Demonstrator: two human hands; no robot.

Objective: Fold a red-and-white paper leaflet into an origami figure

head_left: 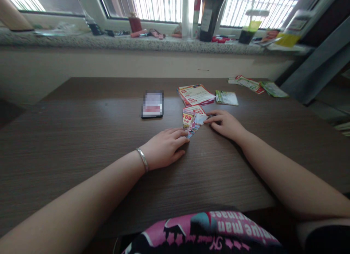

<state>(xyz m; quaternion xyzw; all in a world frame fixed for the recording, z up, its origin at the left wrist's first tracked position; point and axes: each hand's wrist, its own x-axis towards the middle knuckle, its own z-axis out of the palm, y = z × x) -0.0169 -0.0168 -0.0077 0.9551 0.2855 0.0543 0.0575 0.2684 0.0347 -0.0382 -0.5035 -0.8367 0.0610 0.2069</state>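
A colourful printed paper flyer (pixel 195 123) lies on the brown table, with part of it folded over into a slanted, pointed shape. My left hand (pixel 166 146) rests palm down at its lower left, fingertips on the bottom corner and thumb apart from the fingers. A silver bangle circles that wrist. My right hand (pixel 225 124) is at the paper's right corner, fingers stretched out and apart, tips touching its edge. Just behind is a stack of similar flyers (pixel 196 95). Beside it lies a small green and white pile of papers (pixel 226 97).
A phone (pixel 152 104) with a blurred screen lies left of the flyers. More printed papers (pixel 250 84) are at the table's back right. Several bottles and small items, including a dark container (pixel 210 18), stand on the granite windowsill (pixel 109 42) behind the brown table (pixel 82 130).
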